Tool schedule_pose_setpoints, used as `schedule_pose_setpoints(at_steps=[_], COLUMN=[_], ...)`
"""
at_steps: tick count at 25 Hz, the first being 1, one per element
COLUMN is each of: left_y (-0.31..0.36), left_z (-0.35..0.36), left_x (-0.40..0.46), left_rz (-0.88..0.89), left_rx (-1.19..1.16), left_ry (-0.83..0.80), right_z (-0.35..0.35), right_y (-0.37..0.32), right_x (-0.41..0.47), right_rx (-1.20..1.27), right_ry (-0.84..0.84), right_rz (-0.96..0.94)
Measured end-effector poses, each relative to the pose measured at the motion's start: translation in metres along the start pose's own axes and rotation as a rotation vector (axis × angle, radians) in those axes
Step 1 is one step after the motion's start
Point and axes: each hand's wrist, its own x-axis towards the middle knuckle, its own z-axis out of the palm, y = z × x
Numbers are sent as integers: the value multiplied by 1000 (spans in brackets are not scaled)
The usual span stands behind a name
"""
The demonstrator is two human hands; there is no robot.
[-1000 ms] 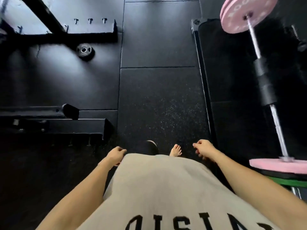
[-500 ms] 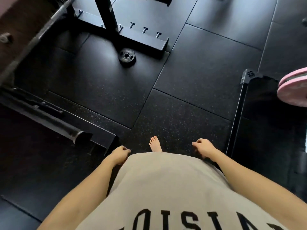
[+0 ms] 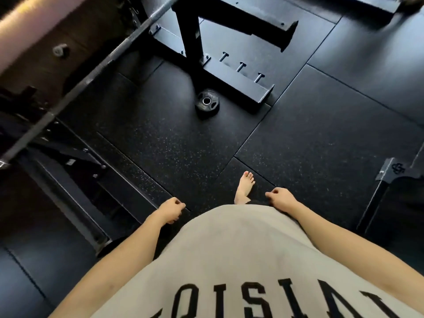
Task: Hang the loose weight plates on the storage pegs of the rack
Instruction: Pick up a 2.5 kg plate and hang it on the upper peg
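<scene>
A small black weight plate [image 3: 207, 103] with a silver centre hole lies flat on the rubber floor, beside the foot of the black rack [image 3: 231, 79]. Three short metal pegs [image 3: 241, 66] stick up from that foot beam. My left hand [image 3: 171, 210] hangs by my hip with fingers loosely curled, holding nothing. My right hand [image 3: 281, 199] hangs the same way on the other side, also holding nothing. Both hands are well short of the plate. My bare foot [image 3: 245, 187] stands between them on the floor.
A steel barbell [image 3: 91, 76] runs diagonally across the upper left, above a black rack base [image 3: 75, 171]. The rack upright [image 3: 189, 26] rises behind the pegs. A black platform corner with a logo [image 3: 390, 172] sits at the right edge. Black rubber tiles cover the floor.
The view has turned and moved toward the rack; the plate and pegs now sit nearer the centre. The pink bumper plate has left the view. Both hands still hang idle.
</scene>
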Motion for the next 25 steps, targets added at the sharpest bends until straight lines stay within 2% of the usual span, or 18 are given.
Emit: schedule_pose_setpoints(at_steps=[7, 10, 16, 20, 25], left_y=[109, 146, 192, 235, 285], left_z=[-58, -77, -155, -246, -313], left_x=[36, 52, 121, 176, 259], left_rz=[-28, -50, -57, -36, -24], left_rx=[-81, -75, -163, -81, -2], left_ry=[148, 127, 70, 29, -25], right_z=[-110, -135, -161, -170, -159], right_y=[-136, -187, -287, -363, -441], right_x=[81, 108, 168, 209, 282], right_rx=[-47, -48, -17, -118, -180], right_ry=[-115, -169, -156, -135, -161], right_rz=[-30, -41, -40, 0, 0])
